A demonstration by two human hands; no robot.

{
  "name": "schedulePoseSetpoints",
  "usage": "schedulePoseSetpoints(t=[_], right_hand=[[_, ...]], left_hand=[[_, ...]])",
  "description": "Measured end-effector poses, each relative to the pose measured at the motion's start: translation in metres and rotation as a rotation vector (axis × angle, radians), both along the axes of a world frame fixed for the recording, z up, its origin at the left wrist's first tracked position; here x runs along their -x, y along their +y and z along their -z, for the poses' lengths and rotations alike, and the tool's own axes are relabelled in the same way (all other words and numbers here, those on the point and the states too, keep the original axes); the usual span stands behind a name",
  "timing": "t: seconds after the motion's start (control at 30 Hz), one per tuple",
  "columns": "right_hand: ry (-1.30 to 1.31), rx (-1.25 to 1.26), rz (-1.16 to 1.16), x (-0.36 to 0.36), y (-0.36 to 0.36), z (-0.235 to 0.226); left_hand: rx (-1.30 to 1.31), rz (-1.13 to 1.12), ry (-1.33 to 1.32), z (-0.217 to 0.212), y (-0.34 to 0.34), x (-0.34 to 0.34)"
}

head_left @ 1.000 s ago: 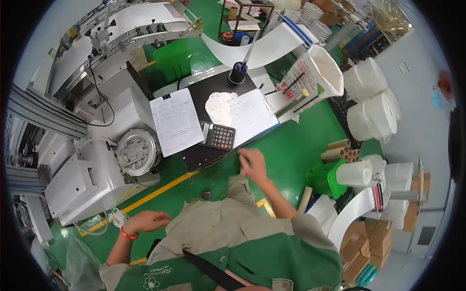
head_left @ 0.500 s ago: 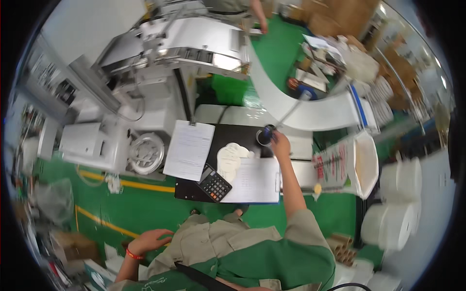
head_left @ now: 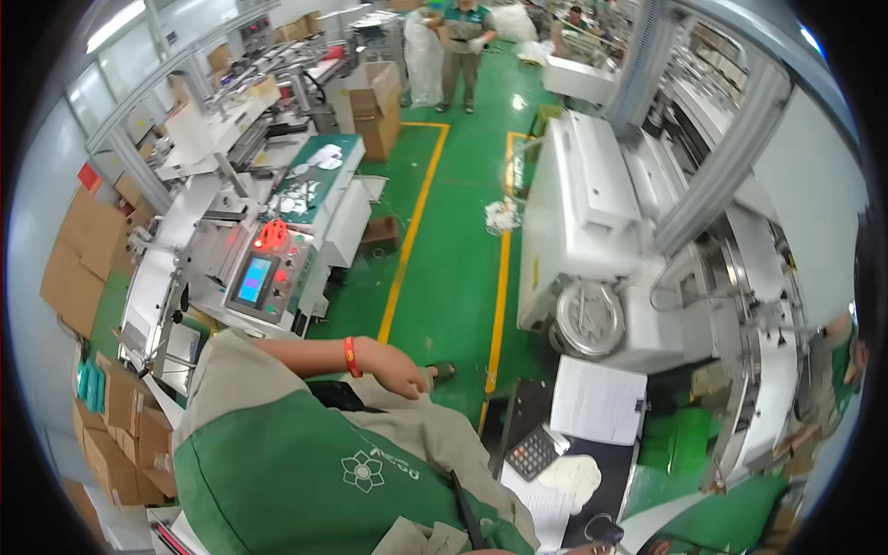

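Note:
My left hand (head_left: 396, 372), a red band on its wrist, hangs in front of my trousers over the aisle. Its fingers are loosely bent and hold nothing. Only a sliver of my right hand (head_left: 594, 549) shows at the lower edge, its fingers mostly cut off. Beside it is a small dark round object (head_left: 606, 529) on the black table (head_left: 530, 400); whether I grip it cannot be made out. On that table lie a black calculator (head_left: 533, 451), cream flat pads (head_left: 575, 478), a printed sheet (head_left: 546, 511) and a clipboard with papers (head_left: 599, 400).
A white machine (head_left: 592, 217) with a round metal dish (head_left: 590, 317) stands beyond the table. Left of the yellow-lined aisle is a control panel (head_left: 268, 277) with a lit screen. Cardboard boxes (head_left: 375, 111) and a person (head_left: 462, 46) are farther back. Another worker (head_left: 832, 370) is at far right.
My view has swung left toward the aisle, so the table now sits at the lower right. My right hand has slipped almost out of view. My left hand's fingers look less spread.

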State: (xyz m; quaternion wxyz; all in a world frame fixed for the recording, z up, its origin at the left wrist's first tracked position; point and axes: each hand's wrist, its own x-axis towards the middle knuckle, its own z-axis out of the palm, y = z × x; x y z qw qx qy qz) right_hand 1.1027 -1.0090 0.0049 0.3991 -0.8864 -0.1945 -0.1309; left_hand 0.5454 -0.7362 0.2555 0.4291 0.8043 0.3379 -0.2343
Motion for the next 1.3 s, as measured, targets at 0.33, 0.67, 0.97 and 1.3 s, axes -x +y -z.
schedulePoseSetpoints(t=[0.33,0.67,0.97,1.3], right_hand=[[-0.267,0.060,0.036,0.057,0.143,-0.039],[-0.265,0.074,-0.244,0.192,0.286,-0.075],[-0.014,0.355,-1.087,0.421,0.413,-0.063],[0.402,1.165,-1.354,0.388,0.304,0.003]], left_hand=[[-0.088,-0.485,-0.122,0.081,0.112,0.162],[-0.369,-0.793,0.042,0.140,0.185,0.345],[0.172,-0.497,-0.142,0.331,0.157,0.326],[0.531,-0.622,-0.044,0.399,0.111,0.274]])
